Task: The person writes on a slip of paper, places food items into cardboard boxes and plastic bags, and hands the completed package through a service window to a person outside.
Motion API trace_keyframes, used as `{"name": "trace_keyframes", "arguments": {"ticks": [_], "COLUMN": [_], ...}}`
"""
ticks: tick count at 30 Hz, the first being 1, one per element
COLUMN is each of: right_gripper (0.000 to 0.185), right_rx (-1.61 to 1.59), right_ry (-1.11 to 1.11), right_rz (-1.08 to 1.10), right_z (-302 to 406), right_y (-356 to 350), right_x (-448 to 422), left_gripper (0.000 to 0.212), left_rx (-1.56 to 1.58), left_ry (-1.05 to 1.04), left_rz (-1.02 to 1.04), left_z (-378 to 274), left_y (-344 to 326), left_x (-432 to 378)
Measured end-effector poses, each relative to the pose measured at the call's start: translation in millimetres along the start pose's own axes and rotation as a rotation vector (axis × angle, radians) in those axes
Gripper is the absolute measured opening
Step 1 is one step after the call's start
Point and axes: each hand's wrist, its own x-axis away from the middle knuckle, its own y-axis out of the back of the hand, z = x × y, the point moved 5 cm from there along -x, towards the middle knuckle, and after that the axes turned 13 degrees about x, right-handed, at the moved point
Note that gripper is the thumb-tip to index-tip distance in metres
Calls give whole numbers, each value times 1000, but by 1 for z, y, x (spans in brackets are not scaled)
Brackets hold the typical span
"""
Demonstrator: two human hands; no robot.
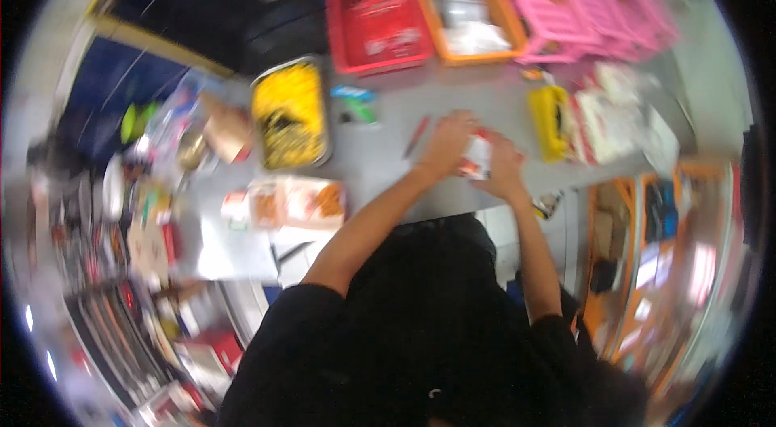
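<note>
Between my two hands is a small red-and-white packet or carton (479, 155), over the metal table (382, 151); blur hides its exact form. My left hand (447, 141) covers its left edge with the fingers pointing away from me. On its right edge lies my right hand (504, 165), fingers bent around that side. A thin red stick-like item, perhaps a pen (416, 136), lies just left of my left hand. To the right of my right hand stands a yellow container (550, 124) with a dark opening.
Along the back stand a red tray (335, 33), an orange tray (433, 18) holding pale packages, and pink baskets (564, 33). A metal pan (328, 142) with yellow contents and an opened food box (297, 224) lie leftward. White plastic bags (612, 118) lie at right.
</note>
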Motion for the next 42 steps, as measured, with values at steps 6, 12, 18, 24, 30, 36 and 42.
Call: {"name": "trace_keyframes", "arguments": {"ticks": [6,12,18,24,30,36,42], "right_gripper": [126,68,43,28,29,56,65], "right_rx": [231,-385,-699,-313,-244,-453,-850], "right_ry": [-166,235,305,451,78,-27,-445], "right_rz": [15,116,285,184,354,-79,614], "right_z": [4,112,292,287,187,124,100], "right_y": [27,-2,-27,-48,-37,-27,-84], "right_x": [-48,-66,-42,-49,-45,-24,31], "left_gripper": [56,12,40,58,62,67,56], "left_rx": [657,420,50,75,498,1115,836], "left_ry": [443,830,1219,1113,974,1027,1113], "left_rz": [178,-397,-1121,-1175,-1051,-1979,-1792], "left_z": [-51,-33,27,34,-3,39,72], "left_y": [58,147,184,140,84,79,141], "left_x": [116,310,457,425,369,437,464]}}
